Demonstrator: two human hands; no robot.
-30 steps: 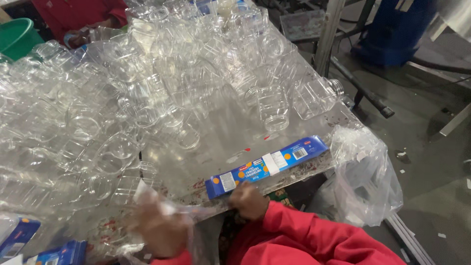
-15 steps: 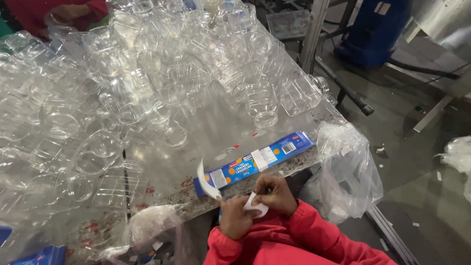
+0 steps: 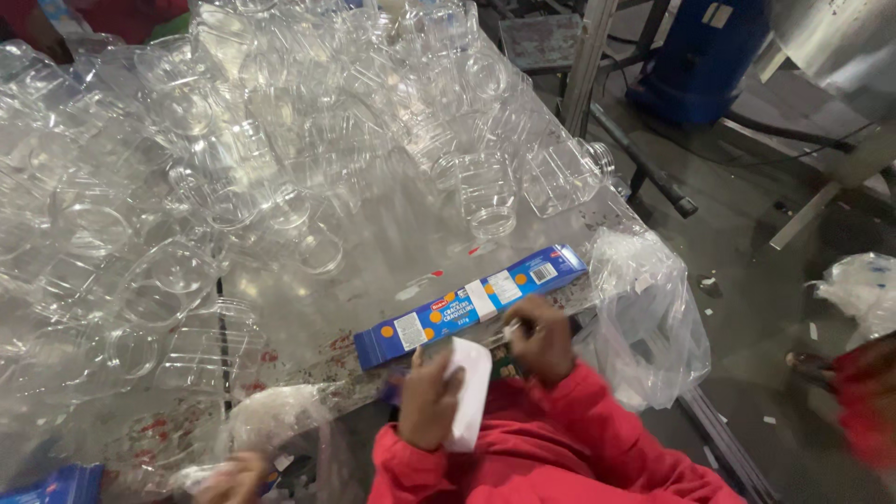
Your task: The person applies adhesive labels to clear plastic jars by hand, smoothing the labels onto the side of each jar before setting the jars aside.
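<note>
Left hand (image 3: 427, 397) clamped on a white sheet (image 3: 467, 403) just below the blue box (image 3: 471, 306) at the worktop (image 3: 392, 243) edge, right hand (image 3: 541, 338) pinching its top corner (blurred); likely thin, light, floppy, best taken by an edge.

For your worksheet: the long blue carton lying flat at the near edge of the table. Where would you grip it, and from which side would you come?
Grip the blue carton across its narrow width near the middle, coming from above. It lies flat on the table, long and slim, so its long edges are free. The right hand and left hand, which holds a white slip, crowd its near side.
</note>
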